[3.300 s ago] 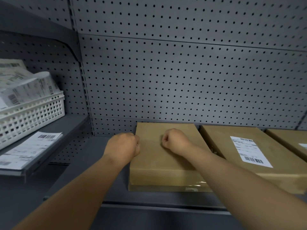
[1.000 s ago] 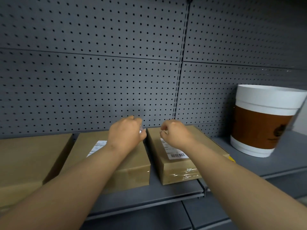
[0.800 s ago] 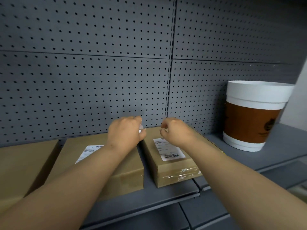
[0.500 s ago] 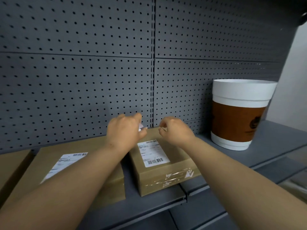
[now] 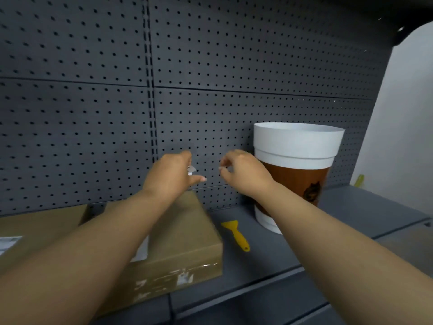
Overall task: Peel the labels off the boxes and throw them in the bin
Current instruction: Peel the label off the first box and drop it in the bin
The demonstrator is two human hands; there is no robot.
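My left hand [image 5: 171, 175] is raised in front of the pegboard and pinches a small crumpled white label scrap [image 5: 191, 170]. My right hand [image 5: 243, 175] hovers beside it with curled, pinched fingers; nothing shows clearly in them. The bin [image 5: 296, 146], a large white and brown cup-shaped tub, stands on the shelf just right of my right hand. Under my left forearm lies a brown cardboard box [image 5: 187, 233] with a white label [image 5: 142, 250] partly hidden by the arm. A second box [image 5: 39, 227] at the left edge carries a label [image 5: 9, 243].
A yellow plastic scraper [image 5: 236, 235] lies on the grey shelf [image 5: 351, 214] between the box and the bin. A grey pegboard wall [image 5: 93, 127] backs the shelf. A lower shelf edge runs along the bottom right.
My view and both hands have moved right along the shelf and risen above the boxes, closer to the bin. The scraper has come into view.
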